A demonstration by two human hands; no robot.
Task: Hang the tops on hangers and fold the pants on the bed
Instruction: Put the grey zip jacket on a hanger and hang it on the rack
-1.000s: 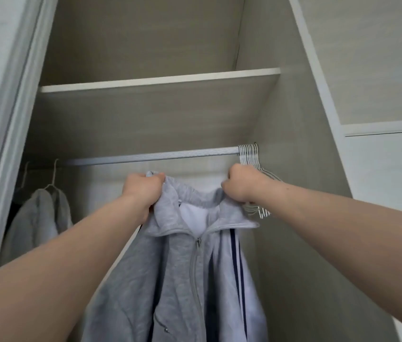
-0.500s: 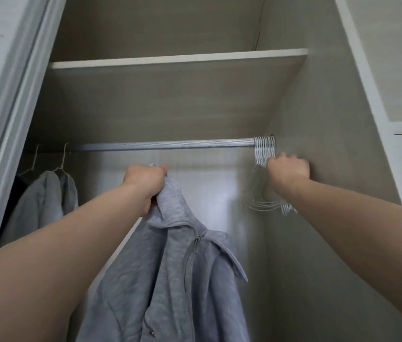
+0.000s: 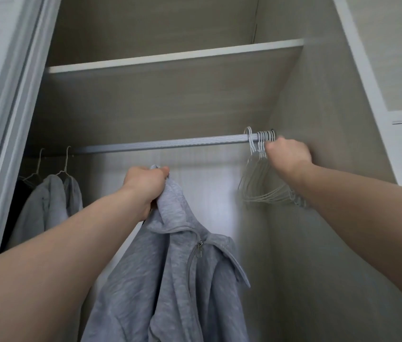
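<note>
A grey zip-up jacket [image 3: 177, 275] hangs down from my left hand [image 3: 145, 183], which grips it by the collar below the wardrobe rail [image 3: 160, 143]. Its right shoulder droops loose. Several empty white wire hangers [image 3: 259, 178] are bunched at the rail's right end. My right hand [image 3: 288, 156] is up at their necks, fingers curled round one of them just under the hooks; the fingertips are hidden behind the hand. One hook stands slightly apart to the left of the bunch.
Two grey tops [image 3: 49, 206] hang on wire hangers at the rail's left end. A shelf [image 3: 170, 58] runs above the rail. The wardrobe's side wall [image 3: 318, 119] is close on the right, a sliding door frame [image 3: 14, 119] on the left.
My right hand let go of the jacket's collar and rose to the bunch of hangers at the rail's right end. The jacket now hangs from my left hand alone.
</note>
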